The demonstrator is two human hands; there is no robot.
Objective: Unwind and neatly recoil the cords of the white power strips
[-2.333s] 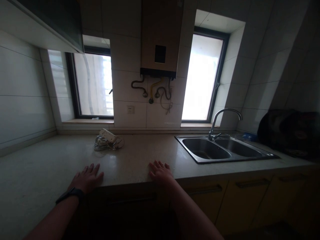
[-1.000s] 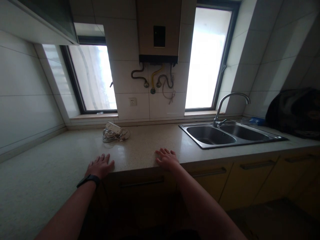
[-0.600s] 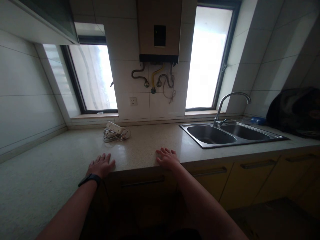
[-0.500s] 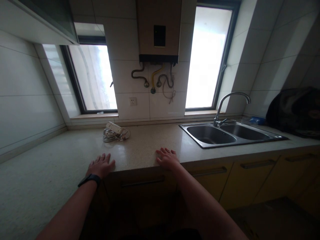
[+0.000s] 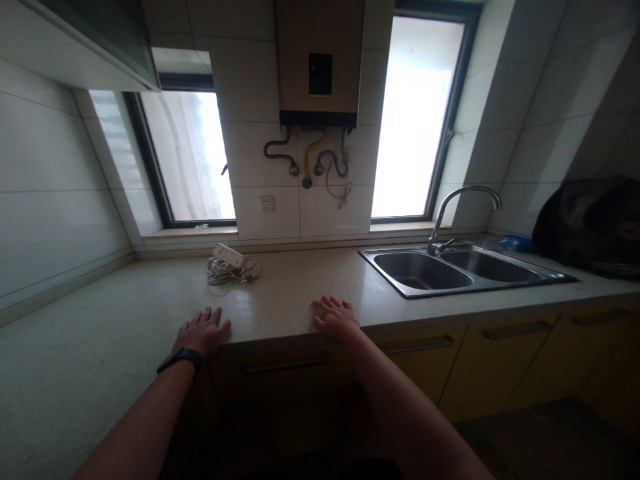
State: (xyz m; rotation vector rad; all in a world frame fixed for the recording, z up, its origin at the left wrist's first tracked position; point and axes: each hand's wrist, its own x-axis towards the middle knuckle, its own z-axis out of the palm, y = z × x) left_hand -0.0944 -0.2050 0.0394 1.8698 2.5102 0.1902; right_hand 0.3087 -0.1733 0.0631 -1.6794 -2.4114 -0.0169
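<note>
My left hand (image 5: 203,330) lies flat, palm down, on the front edge of a speckled beige countertop (image 5: 290,287), fingers apart, a black watch on its wrist. My right hand (image 5: 336,318) rests the same way further right on the same edge, holding nothing. A white power strip with its coiled cord (image 5: 231,264) lies on the counter beyond the left hand, apart from both hands.
A steel double sink (image 5: 453,268) with a curved tap (image 5: 463,207) sits to the right. A dark bag (image 5: 590,223) stands at the far right. A wall heater (image 5: 320,63) hangs between two windows. Drawers with handles (image 5: 285,367) run below the counter.
Both hands have stayed flat on the counter edge. The view tilted and drew back after the earliest frame; since then nothing has visibly moved.
</note>
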